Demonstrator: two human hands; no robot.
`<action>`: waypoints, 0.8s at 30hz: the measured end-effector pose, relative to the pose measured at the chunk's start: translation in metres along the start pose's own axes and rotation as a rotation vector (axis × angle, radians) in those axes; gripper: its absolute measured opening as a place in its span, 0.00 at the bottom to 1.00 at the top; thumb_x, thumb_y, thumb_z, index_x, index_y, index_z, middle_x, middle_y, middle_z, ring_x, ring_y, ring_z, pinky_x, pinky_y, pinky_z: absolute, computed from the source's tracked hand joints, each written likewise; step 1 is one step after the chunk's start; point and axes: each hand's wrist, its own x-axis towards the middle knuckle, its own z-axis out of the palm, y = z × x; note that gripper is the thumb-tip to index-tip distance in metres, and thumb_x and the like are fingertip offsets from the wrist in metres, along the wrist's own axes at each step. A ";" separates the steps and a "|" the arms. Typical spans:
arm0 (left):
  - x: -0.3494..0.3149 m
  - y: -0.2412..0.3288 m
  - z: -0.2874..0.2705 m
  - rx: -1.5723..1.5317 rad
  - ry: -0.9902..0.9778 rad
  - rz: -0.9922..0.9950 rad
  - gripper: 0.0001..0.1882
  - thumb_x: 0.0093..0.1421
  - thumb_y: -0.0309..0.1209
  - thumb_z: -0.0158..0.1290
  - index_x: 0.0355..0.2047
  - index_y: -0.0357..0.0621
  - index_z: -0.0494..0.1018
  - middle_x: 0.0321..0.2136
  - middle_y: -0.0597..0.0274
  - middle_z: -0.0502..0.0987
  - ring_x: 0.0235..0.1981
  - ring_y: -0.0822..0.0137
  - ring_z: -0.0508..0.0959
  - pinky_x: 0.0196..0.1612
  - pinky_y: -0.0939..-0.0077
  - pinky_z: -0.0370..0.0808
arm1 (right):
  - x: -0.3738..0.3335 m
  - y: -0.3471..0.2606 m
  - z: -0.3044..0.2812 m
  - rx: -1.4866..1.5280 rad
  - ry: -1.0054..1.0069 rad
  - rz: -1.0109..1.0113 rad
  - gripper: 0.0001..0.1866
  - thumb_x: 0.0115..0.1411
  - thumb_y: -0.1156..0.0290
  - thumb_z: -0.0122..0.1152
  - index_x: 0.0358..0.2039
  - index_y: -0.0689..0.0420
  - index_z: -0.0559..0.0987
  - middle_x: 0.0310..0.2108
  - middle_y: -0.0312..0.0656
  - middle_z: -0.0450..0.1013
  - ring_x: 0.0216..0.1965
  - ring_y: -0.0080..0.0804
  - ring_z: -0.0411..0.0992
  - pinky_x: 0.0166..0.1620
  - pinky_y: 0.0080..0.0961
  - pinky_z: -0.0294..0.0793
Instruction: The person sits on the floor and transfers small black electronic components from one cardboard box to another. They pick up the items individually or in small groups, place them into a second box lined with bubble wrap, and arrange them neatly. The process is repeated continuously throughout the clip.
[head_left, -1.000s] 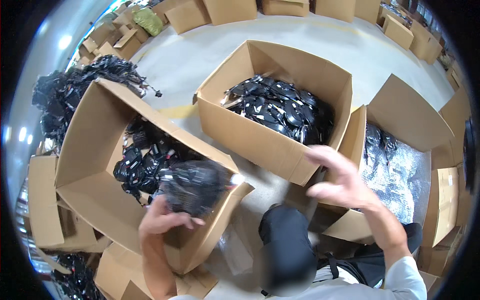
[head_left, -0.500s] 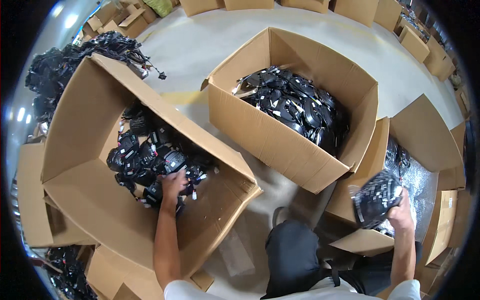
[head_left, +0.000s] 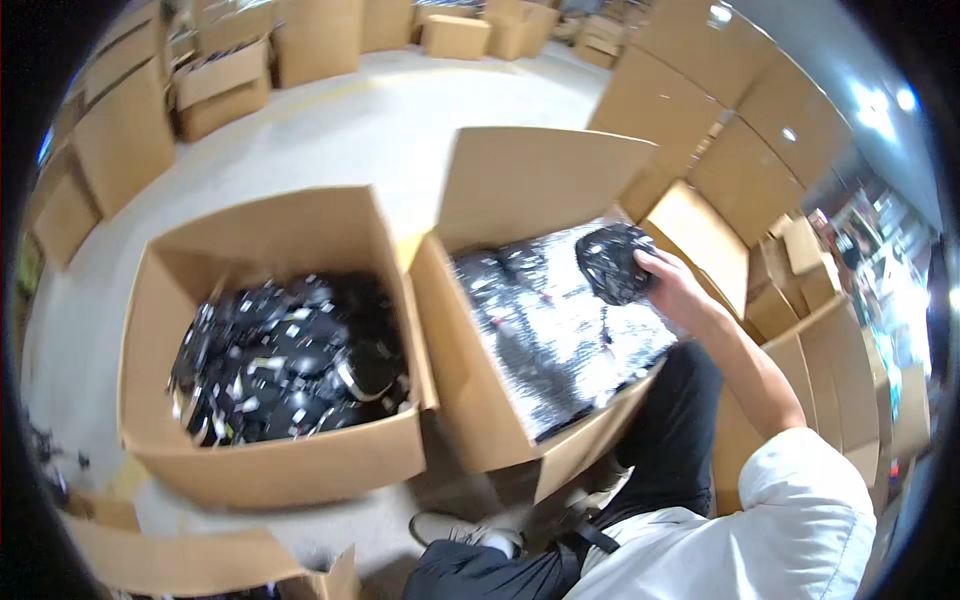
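My right hand (head_left: 672, 286) is closed on the edge of a rounded, shiny black part (head_left: 612, 262), and a thin dark cable hangs below it. The hand holds it over the far right portion of an open cardboard box (head_left: 468, 390). Silvery bubble wrap (head_left: 580, 350) spreads across the inside of that box. Several dark, wrapped-looking items (head_left: 500, 272) lie at its far left side, blurred by motion. My left hand is out of the picture.
Left of the lined box stands another open carton (head_left: 270, 478), piled with black wired parts (head_left: 290, 365). A third carton (head_left: 190, 550) shows at the lower left. Tall stacked boxes (head_left: 690, 110) rise at the far right. More cartons (head_left: 315, 40) line the far floor.
The view has swung right. My right hand has carried the black part over the bubble wrap. My left hand, earlier among the parts in the left carton, has gone out of view.
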 end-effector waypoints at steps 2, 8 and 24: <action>-0.019 0.036 -0.005 0.071 0.052 0.057 0.32 0.63 0.42 0.56 0.63 0.37 0.66 0.58 0.47 0.71 0.54 0.51 0.74 0.57 0.53 0.73 | 0.023 -0.004 -0.046 -0.100 0.025 0.040 0.19 0.67 0.68 0.62 0.54 0.66 0.74 0.47 0.44 0.78 0.47 0.32 0.78 0.52 0.31 0.78; -0.125 0.150 -0.030 0.074 0.057 0.192 0.33 0.61 0.39 0.56 0.63 0.34 0.64 0.59 0.45 0.69 0.56 0.50 0.73 0.60 0.53 0.71 | 0.108 0.058 -0.140 0.114 0.089 0.181 0.16 0.69 0.72 0.58 0.52 0.67 0.72 0.47 0.46 0.76 0.50 0.36 0.77 0.58 0.41 0.76; -0.456 0.408 0.060 -0.872 -0.700 0.039 0.25 0.63 0.39 0.58 0.57 0.42 0.72 0.51 0.57 0.78 0.51 0.60 0.77 0.58 0.56 0.74 | 0.103 0.062 -0.084 -0.777 -0.120 -0.268 0.27 0.61 0.63 0.69 0.57 0.63 0.76 0.52 0.53 0.76 0.53 0.43 0.75 0.55 0.36 0.75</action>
